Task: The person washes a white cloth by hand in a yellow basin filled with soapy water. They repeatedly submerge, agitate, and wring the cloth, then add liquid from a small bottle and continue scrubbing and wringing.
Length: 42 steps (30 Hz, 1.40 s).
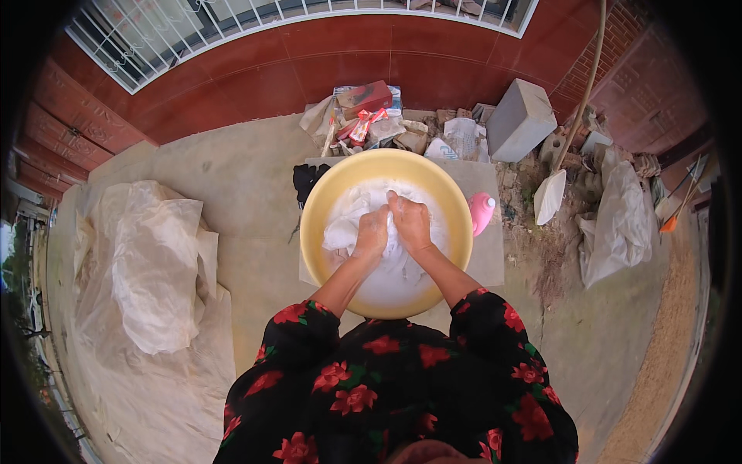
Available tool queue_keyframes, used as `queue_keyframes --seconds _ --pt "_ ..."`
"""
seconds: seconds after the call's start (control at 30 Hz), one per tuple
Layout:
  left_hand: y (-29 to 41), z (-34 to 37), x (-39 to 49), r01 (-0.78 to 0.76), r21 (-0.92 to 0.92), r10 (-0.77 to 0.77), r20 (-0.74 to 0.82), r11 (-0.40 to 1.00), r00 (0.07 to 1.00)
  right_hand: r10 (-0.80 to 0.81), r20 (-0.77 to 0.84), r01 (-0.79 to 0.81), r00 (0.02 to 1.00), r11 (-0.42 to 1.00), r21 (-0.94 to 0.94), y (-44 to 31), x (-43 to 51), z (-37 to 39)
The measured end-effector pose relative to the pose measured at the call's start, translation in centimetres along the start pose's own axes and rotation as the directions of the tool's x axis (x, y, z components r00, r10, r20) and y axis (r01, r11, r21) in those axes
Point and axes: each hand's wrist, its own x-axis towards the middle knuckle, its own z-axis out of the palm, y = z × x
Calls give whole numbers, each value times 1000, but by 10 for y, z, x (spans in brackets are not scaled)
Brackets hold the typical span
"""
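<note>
Before me stands a yellow plastic basin (pixel 316 203) with white suds and water in it. A soaked white cloth (pixel 343 231) lies bunched across the suds, partly under the foam. My left hand (pixel 371 232) grips the cloth near the basin's middle. Close beside it, my right hand (pixel 410 223) is closed on the same cloth, the two hands almost touching. Foam clings to the fingers. The folds beneath both palms are hidden.
The basin rests on a grey slab (pixel 487 255). Right of it is a pink bottle (pixel 480 213) with a white cap; a black cloth (pixel 307 180) lies left. Behind are a red box (pixel 365 100) and a grey block (pixel 520 122). Plastic sheeting (pixel 153 261) covers something at left.
</note>
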Motion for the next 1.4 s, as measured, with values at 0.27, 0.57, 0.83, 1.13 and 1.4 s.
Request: queue_keyframes --seconds 0.27,0.57,0.83,1.13,1.4 --pt "-11 -7 5 -21 -32 22 31 999 999 -77 -44 76 996 997 -19 -5 2 -4" --pt "-2 -1 -4 63 -330 -92 -72 942 993 -178 49 175 983 982 67 -9 4 -7" --pt "27 -13 11 325 -481 -298 134 815 945 433 407 -583 804 441 683 39 25 -3" --pt "-2 -32 59 -131 129 124 57 983 991 344 488 -597 802 435 674 81 37 7" --pt "-55 -19 102 -227 671 367 -72 706 927 368 49 -370 929 907 202 110 39 61"
